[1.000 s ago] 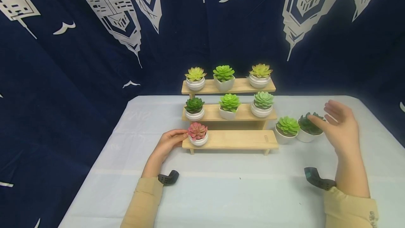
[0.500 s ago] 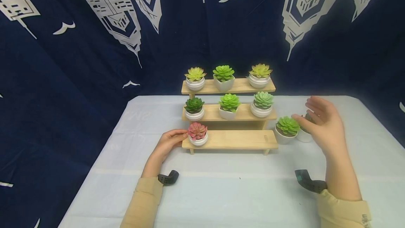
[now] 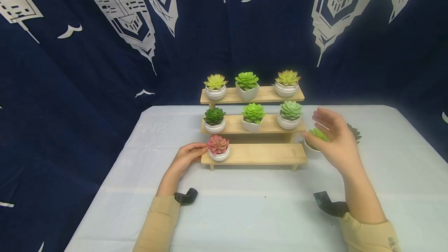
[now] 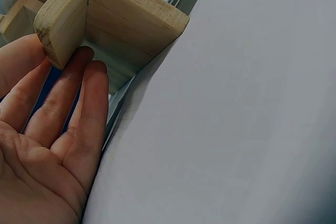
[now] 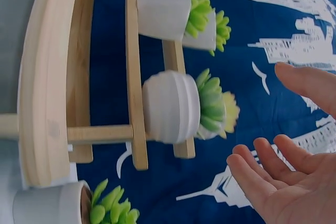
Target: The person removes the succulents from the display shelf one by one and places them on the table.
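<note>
A three-tier wooden plant stand [image 3: 266, 154] holds several small succulents in white pots. My left hand [image 3: 187, 158] holds the left end of its lowest tier, beside a pink succulent [image 3: 218, 146]; in the left wrist view, fingertips [image 4: 84, 56] reach below the board end. On the right, my right hand [image 3: 334, 141] hovers with spread fingers, holding nothing. In the head view it partly covers a bright green succulent [image 3: 320, 134] and a dark green one [image 3: 354, 132] beside the stand. The right wrist view shows the bright green succulent's white pot [image 5: 47, 205] near the lowest tier.
The middle tier [image 3: 231, 124] carries three succulents, and so does the top tier [image 3: 229, 96]. The stand is on a white-covered table [image 3: 245, 209]. Behind hangs a dark blue cloth [image 3: 196, 49] printed with white buildings.
My right hand has moved left, from over the dark green succulent to over the bright green one. My left hand stays at the stand's end.
</note>
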{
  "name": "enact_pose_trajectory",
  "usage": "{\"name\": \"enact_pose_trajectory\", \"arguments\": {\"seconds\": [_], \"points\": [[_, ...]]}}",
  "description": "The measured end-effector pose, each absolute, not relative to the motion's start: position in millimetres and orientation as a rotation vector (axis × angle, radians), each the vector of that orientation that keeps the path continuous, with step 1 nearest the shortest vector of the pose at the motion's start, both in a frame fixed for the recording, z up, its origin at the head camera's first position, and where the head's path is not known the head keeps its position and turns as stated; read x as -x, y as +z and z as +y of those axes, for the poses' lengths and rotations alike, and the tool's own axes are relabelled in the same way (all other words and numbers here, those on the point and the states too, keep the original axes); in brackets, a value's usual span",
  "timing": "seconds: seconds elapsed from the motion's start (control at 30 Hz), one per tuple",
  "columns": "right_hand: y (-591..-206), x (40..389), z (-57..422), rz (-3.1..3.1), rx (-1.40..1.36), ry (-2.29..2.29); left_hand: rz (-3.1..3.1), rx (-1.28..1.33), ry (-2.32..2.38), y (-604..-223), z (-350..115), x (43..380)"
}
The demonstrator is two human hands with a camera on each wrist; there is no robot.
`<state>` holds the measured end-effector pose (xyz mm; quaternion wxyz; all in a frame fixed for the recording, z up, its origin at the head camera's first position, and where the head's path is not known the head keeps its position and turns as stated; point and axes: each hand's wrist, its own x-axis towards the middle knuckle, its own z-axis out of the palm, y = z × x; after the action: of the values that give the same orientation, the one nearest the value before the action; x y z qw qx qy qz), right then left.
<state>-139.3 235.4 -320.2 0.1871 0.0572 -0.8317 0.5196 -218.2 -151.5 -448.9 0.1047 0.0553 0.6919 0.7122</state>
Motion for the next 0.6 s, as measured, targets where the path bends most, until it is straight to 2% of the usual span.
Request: {"name": "enact_pose_trajectory", "arguments": {"seconds": [0.6], "points": [[-328, 137, 199, -2.372, -0.403, 1.556, 2.051, -0.161, 2.096, -449, -152, 218]]}}
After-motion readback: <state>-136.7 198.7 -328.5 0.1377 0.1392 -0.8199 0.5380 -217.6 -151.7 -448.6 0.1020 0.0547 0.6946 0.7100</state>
